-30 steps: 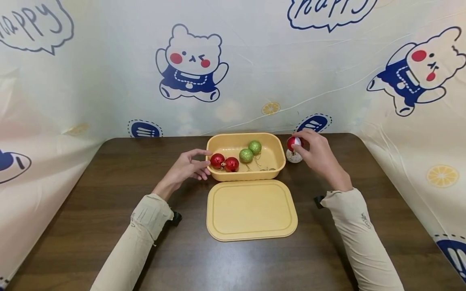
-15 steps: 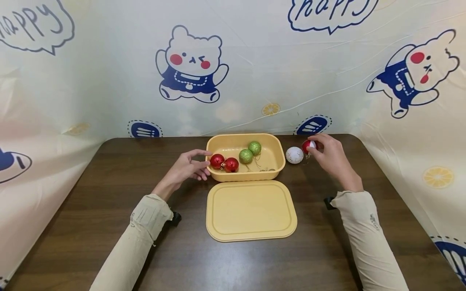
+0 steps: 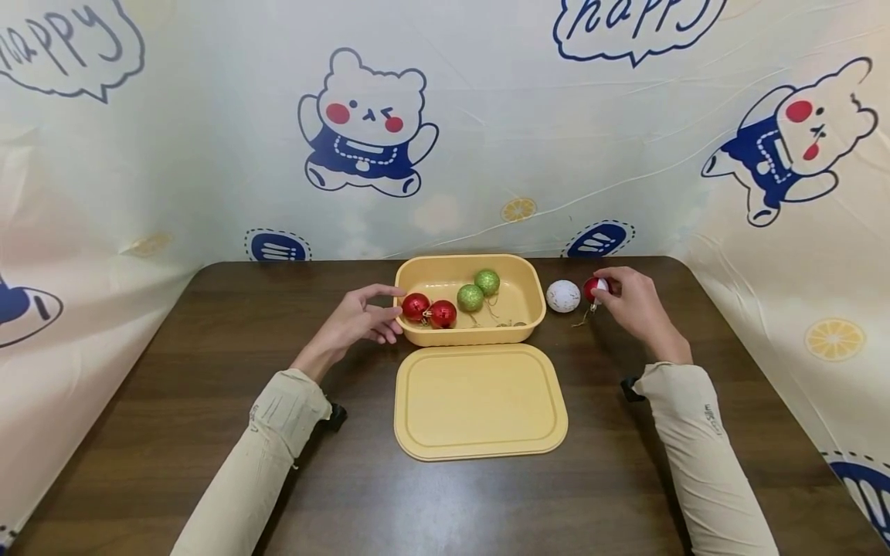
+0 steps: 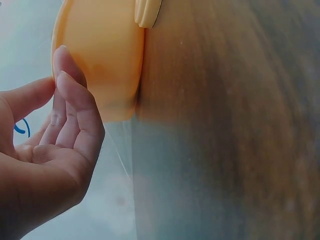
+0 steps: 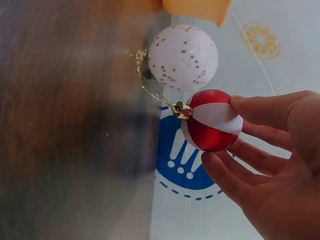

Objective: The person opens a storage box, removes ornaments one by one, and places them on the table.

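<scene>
A pale cloth printed with cartoon bears (image 3: 371, 127) hangs behind and at both sides of a dark wood-grain tabletop (image 3: 445, 510). At the middle of the tabletop's far edge stands a yellow box (image 3: 473, 337), with its flat yellow lid (image 3: 481, 401) lying just in front, towards the near edge. The left hand (image 3: 354, 316), fingers loosely bent and spread, rests its tips against the box's left rim; no closed grip shows. The right hand (image 3: 636, 305), towards the tabletop's far right corner, pinches a red-and-white ball (image 5: 212, 120) between thumb and fingertips; whether the ball touches the wood I cannot tell. A speckled white ball (image 3: 562, 296) sits between it and the box. Inside the box, two shiny red balls (image 3: 443, 314) lie at the left and two glittery green balls (image 3: 470, 298) near the middle.

The held ball looks light, stiff and thin-shelled: smooth enough to slip or roll, perhaps breakable if squeezed. A gentle pinch around its widest part suits it, clear of the gold cap (image 5: 183, 110) and the thin gold cord (image 5: 145, 85), which could snag.
</scene>
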The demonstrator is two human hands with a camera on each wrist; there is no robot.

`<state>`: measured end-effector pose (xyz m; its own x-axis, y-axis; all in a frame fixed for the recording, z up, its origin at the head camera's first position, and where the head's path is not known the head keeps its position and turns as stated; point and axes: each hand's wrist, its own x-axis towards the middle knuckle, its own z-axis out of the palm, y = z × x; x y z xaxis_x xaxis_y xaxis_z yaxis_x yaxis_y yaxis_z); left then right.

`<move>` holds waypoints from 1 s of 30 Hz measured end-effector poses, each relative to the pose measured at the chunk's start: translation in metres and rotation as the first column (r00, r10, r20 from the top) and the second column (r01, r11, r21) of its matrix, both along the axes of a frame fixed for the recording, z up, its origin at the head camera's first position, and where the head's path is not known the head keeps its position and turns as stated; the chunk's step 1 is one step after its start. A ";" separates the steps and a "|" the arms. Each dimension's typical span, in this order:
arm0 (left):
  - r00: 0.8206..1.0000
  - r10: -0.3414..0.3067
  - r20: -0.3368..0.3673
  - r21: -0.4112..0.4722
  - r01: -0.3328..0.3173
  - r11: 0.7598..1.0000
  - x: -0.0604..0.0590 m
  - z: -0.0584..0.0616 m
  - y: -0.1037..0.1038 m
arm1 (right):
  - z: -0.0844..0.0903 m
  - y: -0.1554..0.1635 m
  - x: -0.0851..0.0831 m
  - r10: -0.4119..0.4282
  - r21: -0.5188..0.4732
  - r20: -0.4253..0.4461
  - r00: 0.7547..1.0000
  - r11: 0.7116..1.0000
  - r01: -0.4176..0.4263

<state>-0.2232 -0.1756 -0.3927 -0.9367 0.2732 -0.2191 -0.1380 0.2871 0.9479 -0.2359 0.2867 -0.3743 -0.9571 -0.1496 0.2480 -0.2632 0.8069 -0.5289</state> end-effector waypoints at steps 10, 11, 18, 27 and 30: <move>1.000 0.002 -0.016 0.010 -0.001 1.000 0.002 -0.002 0.001 | -0.015 0.004 -0.005 -0.004 0.023 0.056 0.998 1.000 0.003; 1.000 0.003 -0.016 0.011 -0.002 1.000 0.003 -0.002 0.001 | -0.017 0.004 -0.006 -0.003 0.026 0.058 0.998 1.000 0.002; 1.000 0.004 -0.016 0.017 -0.004 1.000 0.003 -0.003 0.002 | -0.023 0.006 -0.008 -0.001 0.038 0.075 0.997 0.999 -0.002; 1.000 -0.004 -0.021 0.023 0.005 1.000 0.003 -0.003 0.001 | -0.022 0.002 -0.007 0.011 0.036 0.107 0.994 0.999 -0.015; 1.000 -0.005 -0.022 0.024 0.006 1.000 0.003 -0.003 0.000 | -0.022 0.002 -0.006 0.009 0.031 0.127 0.992 0.999 -0.013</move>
<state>-0.2204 -0.1751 -0.3959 -0.9396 0.2833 -0.1923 -0.1159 0.2652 0.9572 -0.2421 0.2886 -0.3958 -0.9787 -0.1666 0.1197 -0.2049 0.8210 -0.5329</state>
